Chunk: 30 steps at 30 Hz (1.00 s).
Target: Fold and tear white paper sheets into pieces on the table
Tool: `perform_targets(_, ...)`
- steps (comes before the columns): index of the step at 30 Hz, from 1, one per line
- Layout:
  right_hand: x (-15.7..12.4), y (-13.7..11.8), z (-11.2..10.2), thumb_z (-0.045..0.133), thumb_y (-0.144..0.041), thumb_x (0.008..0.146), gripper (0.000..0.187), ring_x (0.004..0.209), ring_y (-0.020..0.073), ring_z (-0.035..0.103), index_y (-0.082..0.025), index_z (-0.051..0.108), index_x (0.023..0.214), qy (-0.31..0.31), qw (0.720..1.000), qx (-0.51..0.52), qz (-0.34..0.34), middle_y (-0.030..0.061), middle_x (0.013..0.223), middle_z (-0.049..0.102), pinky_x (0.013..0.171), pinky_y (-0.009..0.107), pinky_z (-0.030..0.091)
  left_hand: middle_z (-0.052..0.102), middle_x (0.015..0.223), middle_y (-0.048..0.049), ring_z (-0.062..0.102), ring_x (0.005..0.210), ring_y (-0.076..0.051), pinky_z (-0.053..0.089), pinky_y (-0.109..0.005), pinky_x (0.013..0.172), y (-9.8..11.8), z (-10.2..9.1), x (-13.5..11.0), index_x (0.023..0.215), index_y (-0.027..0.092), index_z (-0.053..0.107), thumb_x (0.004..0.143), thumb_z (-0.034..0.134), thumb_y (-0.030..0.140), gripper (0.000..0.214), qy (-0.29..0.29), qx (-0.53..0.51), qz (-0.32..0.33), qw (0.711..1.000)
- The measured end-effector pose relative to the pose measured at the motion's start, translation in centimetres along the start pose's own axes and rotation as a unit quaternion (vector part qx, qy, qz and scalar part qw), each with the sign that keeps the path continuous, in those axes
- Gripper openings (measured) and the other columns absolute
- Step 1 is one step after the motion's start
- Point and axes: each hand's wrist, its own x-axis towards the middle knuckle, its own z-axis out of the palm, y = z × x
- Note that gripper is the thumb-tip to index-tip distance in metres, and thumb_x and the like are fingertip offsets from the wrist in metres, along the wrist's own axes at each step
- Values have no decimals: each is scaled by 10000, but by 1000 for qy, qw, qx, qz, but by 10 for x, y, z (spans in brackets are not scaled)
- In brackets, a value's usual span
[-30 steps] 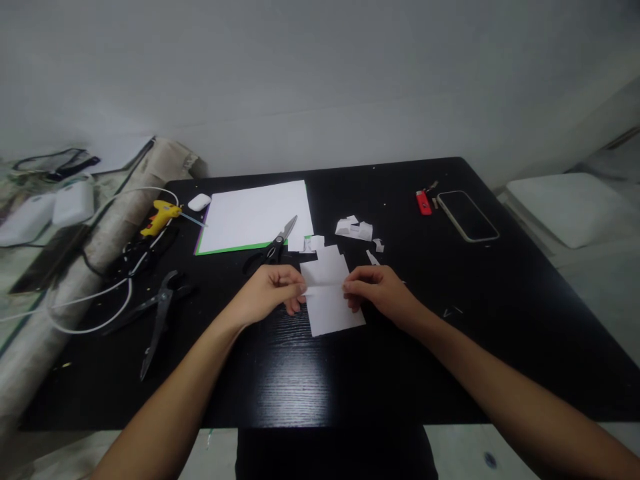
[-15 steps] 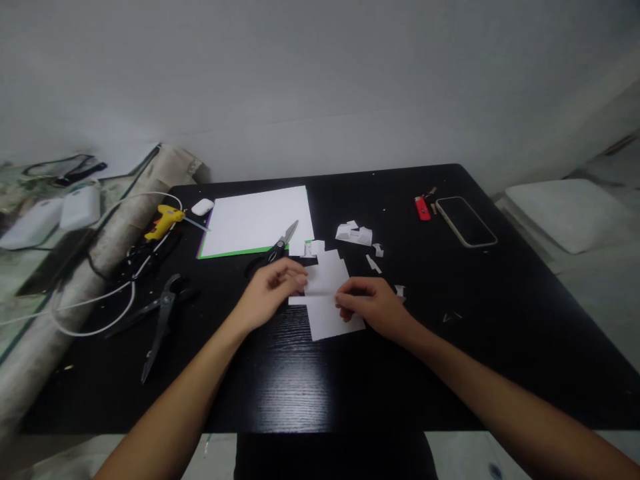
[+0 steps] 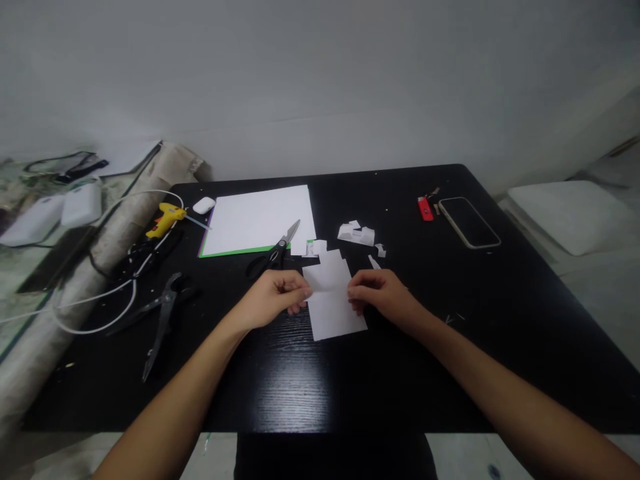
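A narrow white paper strip (image 3: 327, 291) stretches level between my two hands, hard to tell apart from the white sheet beneath. My left hand (image 3: 283, 293) pinches its left end between thumb and fingers. At the other end, my right hand (image 3: 377, 293) is closed in a pinch on it too. Under the strip, a cut piece of white paper (image 3: 337, 317) with a stepped top edge lies on the black table (image 3: 390, 380). Small paper offcuts (image 3: 316, 248) lie just beyond it, and a folded white paper piece (image 3: 356, 234) sits farther back.
Black-handled scissors (image 3: 280, 250) rest partly on a stack of white sheets (image 3: 255, 217). To the left are a yellow glue gun (image 3: 166, 220), pliers (image 3: 165, 307) and a white cable (image 3: 134, 293). A red lighter (image 3: 425, 209) and a phone (image 3: 469, 222) lie at right.
My left hand has closed on the strip's free left end and come nearer and lower. My right hand has shifted slightly right, and the strip now spans both hands.
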Motion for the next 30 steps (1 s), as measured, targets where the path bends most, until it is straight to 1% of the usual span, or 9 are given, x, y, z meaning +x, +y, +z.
perform_targets(4,4,-1,-7,728,-274,757,158,548,119,604,-160,676,661,49,997,51,-10,-7,613,639,555,258,526,670,680,1,580,551,-82,473,-195,553,-1,-5,3,813,128,700,883,697,287,174,28,-24,16,999)
perform_targets(6,4,1,-5,741,-279,765,129,597,128,636,-163,703,723,55,994,94,-25,-1,676,656,574,262,548,669,679,0,581,552,-83,475,-201,561,-1,-2,4,798,128,697,886,698,306,198,39,-39,22,998)
perform_targets(7,4,2,-2,759,-268,753,111,641,140,663,-171,726,796,43,992,117,-33,3,729,674,600,271,566,668,678,-1,583,554,-86,478,-206,566,-1,0,4,791,128,696,886,702,318,213,41,-48,22,998)
perform_targets(10,0,5,7,837,-200,674,371,853,196,734,-219,744,1032,-29,988,145,-48,34,1012,722,705,317,612,666,679,-4,589,562,-97,483,-221,576,-2,9,4,797,129,701,880,715,358,244,24,-77,11,997)
perform_targets(12,-4,6,13,872,-208,666,401,844,185,743,-224,746,1046,-37,991,120,-53,48,1091,732,752,330,617,667,690,-7,590,567,-101,486,-230,585,-2,16,3,810,128,705,883,716,377,260,6,-86,0,996)
perform_targets(16,-6,9,16,879,-330,721,328,729,172,743,-190,755,990,2,997,58,-52,53,893,784,755,341,613,692,745,-24,627,635,-127,512,-263,655,-3,27,1,881,132,714,921,677,388,261,-7,-61,11,998)
perform_targets(20,-4,10,15,886,-369,710,359,731,194,755,-180,755,986,37,996,56,-62,57,837,793,742,354,621,746,927,-52,664,824,-164,504,-274,745,-2,33,-3,1029,176,753,946,662,362,223,60,96,102,988)
perform_targets(24,-4,11,16,880,-357,717,375,707,191,751,-177,741,1016,54,994,60,-71,49,809,791,728,355,626,747,1000,-61,662,849,-157,472,-233,639,0,36,-6,1056,194,766,960,652,319,194,105,184,178,961)
perform_targets(30,-4,13,20,883,-369,710,409,708,189,741,-175,715,1028,74,993,62,-65,42,784,777,674,328,617,727,951,-41,643,822,-144,457,-227,622,-3,38,-4,1019,201,749,947,677,300,142,136,194,203,950)
